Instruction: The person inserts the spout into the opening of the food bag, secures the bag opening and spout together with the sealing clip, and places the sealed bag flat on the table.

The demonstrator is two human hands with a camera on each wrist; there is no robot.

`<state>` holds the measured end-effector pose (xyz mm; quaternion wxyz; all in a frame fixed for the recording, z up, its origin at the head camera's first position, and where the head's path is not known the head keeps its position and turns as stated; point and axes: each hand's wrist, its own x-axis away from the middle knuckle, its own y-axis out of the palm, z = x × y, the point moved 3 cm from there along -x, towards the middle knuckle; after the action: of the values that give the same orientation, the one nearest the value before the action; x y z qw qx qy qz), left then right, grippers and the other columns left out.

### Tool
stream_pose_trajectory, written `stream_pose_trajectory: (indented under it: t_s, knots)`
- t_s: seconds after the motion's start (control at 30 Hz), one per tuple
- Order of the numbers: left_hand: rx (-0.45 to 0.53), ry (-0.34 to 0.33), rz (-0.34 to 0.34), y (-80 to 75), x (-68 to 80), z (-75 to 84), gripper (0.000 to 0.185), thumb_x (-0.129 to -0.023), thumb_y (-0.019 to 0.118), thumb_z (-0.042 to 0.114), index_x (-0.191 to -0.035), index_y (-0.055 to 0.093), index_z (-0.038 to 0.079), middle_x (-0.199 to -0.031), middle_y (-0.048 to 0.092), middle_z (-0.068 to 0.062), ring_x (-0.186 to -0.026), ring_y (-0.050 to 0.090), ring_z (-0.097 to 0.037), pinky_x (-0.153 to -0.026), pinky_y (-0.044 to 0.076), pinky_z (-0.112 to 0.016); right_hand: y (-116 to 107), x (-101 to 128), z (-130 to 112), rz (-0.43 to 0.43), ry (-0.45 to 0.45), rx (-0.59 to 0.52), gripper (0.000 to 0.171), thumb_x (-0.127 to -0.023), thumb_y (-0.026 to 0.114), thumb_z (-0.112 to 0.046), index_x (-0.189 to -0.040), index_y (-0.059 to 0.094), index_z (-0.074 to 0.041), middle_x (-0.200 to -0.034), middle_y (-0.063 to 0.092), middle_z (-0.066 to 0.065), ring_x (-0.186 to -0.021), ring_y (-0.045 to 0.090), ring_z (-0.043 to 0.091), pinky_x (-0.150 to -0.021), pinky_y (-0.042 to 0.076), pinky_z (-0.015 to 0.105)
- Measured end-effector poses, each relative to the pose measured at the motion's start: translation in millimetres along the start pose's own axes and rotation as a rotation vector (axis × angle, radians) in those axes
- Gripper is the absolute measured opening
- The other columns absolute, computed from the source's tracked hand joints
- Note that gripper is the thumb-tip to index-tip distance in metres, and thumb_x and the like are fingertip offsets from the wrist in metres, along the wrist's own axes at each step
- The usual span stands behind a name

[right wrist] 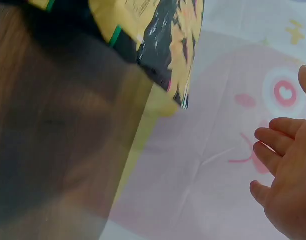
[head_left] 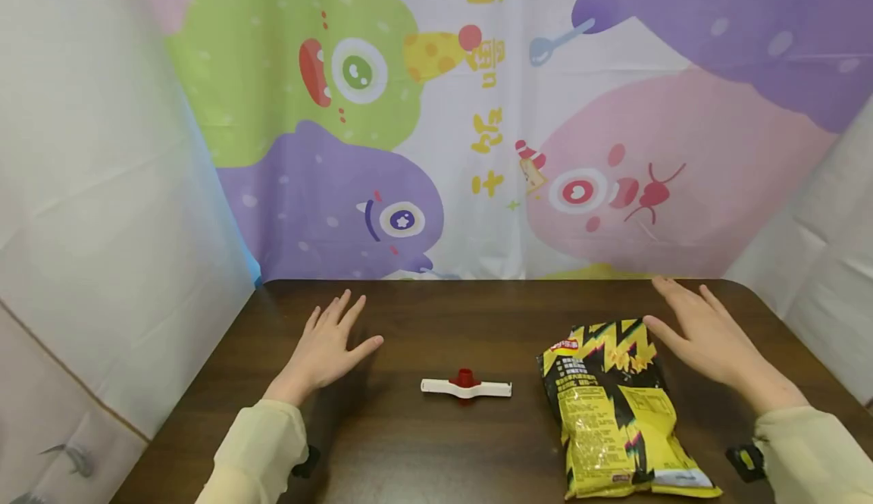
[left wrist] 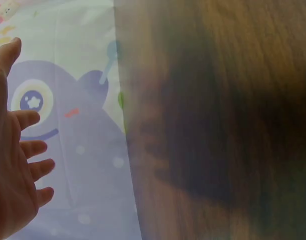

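A yellow and black snack bag (head_left: 614,413) lies on the right part of the dark wooden table, puffed up and printed with text. Left of it, near the middle, is a white bar-shaped clip with a dark red spout (head_left: 466,386). My left hand (head_left: 327,349) is held over the table's left side, fingers straight and thumb spread, holding nothing. On the other side my right hand (head_left: 709,337) extends its fingers beside the bag's top right corner, its thumb overlapping that corner in the head view. In the right wrist view the bag (right wrist: 162,45) shows at the top, apart from the fingers.
A cartoon-printed curtain (head_left: 477,246) hangs along the table's far edge. White cloth walls (head_left: 102,148) stand at the left and right. Wood tabletop (head_left: 409,458) stretches between the left hand and the bag.
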<state>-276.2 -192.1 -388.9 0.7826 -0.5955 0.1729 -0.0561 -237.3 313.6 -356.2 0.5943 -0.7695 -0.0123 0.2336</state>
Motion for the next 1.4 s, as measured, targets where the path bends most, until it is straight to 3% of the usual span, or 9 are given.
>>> stream_pose_trajectory:
  t_s: [0.23,0.5,0.73,1.07,1.4]
  knots:
    - [-0.005,0.002,-0.009,0.1,-0.7,5.2,0.081,-0.083,0.040,0.067,-0.142,0.030,0.013,-0.148,0.023,-0.014,-0.131,0.029,-0.037,-0.108,0.012,-0.051,-2,-7,-14,-0.006,-0.033,0.002,0.067,-0.092,0.049,-0.040,-0.141,0.027,0.000,-0.138,0.036,0.025,-0.127,0.032,0.041,-0.110,-0.007,0.042]
    - [-0.002,0.030,-0.009,-0.2,-1.3,14.1,0.078,-0.083,0.041,0.066,-0.138,0.039,0.010,-0.146,0.029,-0.015,-0.129,0.033,-0.037,-0.107,0.014,-0.051,1,-13,-27,-0.039,-0.056,-0.012,0.066,-0.091,0.050,-0.040,-0.139,0.030,0.001,-0.137,0.038,0.024,-0.126,0.032,0.040,-0.111,-0.005,0.042]
    - [-0.018,0.016,-0.012,3.3,-2.7,17.0,0.079,-0.082,0.041,0.068,-0.136,0.042,0.010,-0.145,0.032,-0.014,-0.128,0.036,-0.035,-0.106,0.018,-0.050,6,-18,-40,-0.101,-0.068,-0.021,0.068,-0.088,0.054,-0.043,-0.137,0.035,0.001,-0.137,0.038,0.023,-0.128,0.031,0.039,-0.111,-0.002,0.042]
    - [-0.010,0.021,-0.039,11.5,-2.9,22.7,0.074,-0.082,0.043,0.066,-0.131,0.048,0.011,-0.138,0.041,-0.013,-0.125,0.039,-0.036,-0.102,0.025,-0.053,19,-23,-58,-0.176,-0.100,-0.038,0.066,-0.086,0.059,-0.040,-0.135,0.039,0.000,-0.135,0.044,0.019,-0.123,0.042,0.034,-0.105,0.019,0.053]
    - [0.019,0.048,-0.075,19.7,-0.5,31.9,0.068,-0.082,0.048,0.062,-0.127,0.053,0.011,-0.134,0.046,-0.009,-0.123,0.044,-0.028,-0.100,0.029,-0.050,31,-27,-77,-0.203,-0.140,-0.048,0.061,-0.086,0.059,-0.038,-0.132,0.044,-0.003,-0.131,0.049,0.015,-0.121,0.045,0.031,-0.105,0.021,0.051]
